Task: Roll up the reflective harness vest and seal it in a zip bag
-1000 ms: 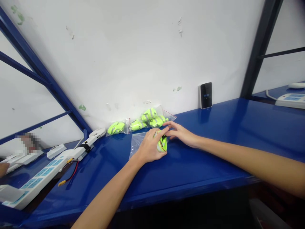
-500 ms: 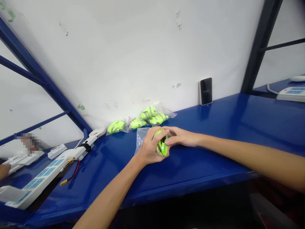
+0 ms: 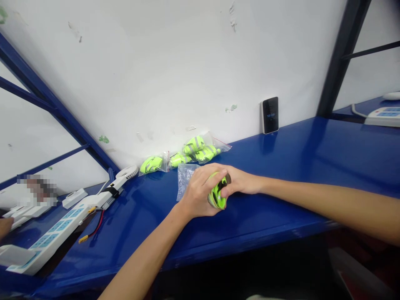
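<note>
Between my two hands is a rolled neon-yellow reflective strap (image 3: 216, 196) with grey and black parts. My left hand (image 3: 200, 188) wraps round it from the left, fingers curled over its top. From the right, my right hand (image 3: 237, 181) closes on the roll's other side, thumb pressed against its end. Part of the roll is hidden by the fingers. A clear plastic bag (image 3: 185, 179) lies on the blue table just behind my left hand. Several similar yellow straps in clear bags (image 3: 194, 146) rest against the wall.
A white power strip (image 3: 56, 231) runs along the table's left side, with a small white fan (image 3: 128, 171) and a red-black cable with yellow plugs (image 3: 96, 227). A black-faced device (image 3: 270, 116) leans on the wall. Another person's hand (image 3: 5, 227) shows at far left.
The strap roll has shifted slightly right and turned in my hands. My right thumb now presses lower on its end. The view has tilted a little.
</note>
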Action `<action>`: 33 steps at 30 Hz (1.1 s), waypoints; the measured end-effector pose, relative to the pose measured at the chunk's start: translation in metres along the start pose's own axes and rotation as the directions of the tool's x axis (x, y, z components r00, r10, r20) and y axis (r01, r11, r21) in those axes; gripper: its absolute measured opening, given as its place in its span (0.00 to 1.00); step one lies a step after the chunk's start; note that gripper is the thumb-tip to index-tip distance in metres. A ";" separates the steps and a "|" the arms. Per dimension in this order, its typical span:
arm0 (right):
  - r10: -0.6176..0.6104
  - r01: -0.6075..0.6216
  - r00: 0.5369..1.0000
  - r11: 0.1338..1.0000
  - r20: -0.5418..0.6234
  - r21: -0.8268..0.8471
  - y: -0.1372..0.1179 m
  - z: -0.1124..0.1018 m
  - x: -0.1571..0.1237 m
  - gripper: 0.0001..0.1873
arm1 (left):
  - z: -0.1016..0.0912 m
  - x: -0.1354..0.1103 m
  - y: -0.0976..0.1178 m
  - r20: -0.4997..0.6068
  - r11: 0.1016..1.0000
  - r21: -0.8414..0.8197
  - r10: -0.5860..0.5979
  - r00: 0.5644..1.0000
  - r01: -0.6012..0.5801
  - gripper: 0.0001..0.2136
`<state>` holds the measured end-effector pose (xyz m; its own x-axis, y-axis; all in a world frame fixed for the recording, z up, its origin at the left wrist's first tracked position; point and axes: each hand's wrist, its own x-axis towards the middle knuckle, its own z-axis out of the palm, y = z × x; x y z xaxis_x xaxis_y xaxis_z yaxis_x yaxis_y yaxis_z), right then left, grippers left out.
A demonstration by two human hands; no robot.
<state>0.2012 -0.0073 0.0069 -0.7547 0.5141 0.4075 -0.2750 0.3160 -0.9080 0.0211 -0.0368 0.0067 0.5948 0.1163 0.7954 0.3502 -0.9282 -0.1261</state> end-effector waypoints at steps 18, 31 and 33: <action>0.035 -0.037 0.999 0.994 -0.027 -0.107 0.000 0.001 -0.001 0.21 | 0.000 -0.003 0.000 0.075 0.998 0.053 -0.035 0.997 0.031 0.38; 0.120 -0.161 0.952 0.979 -0.281 -0.126 0.003 0.009 -0.002 0.28 | 0.003 -0.005 -0.005 0.097 0.994 0.111 -0.023 0.995 0.012 0.34; 0.067 -0.127 0.954 0.973 -0.292 -0.191 0.004 0.008 -0.005 0.27 | 0.003 -0.004 -0.005 0.066 0.997 0.071 -0.012 0.998 0.007 0.32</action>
<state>0.1991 -0.0146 0.0010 -0.5648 0.7445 0.3560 -0.0581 0.3944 -0.9171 0.0186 -0.0316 0.0024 0.6371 0.1502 0.7560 0.4051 -0.8997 -0.1626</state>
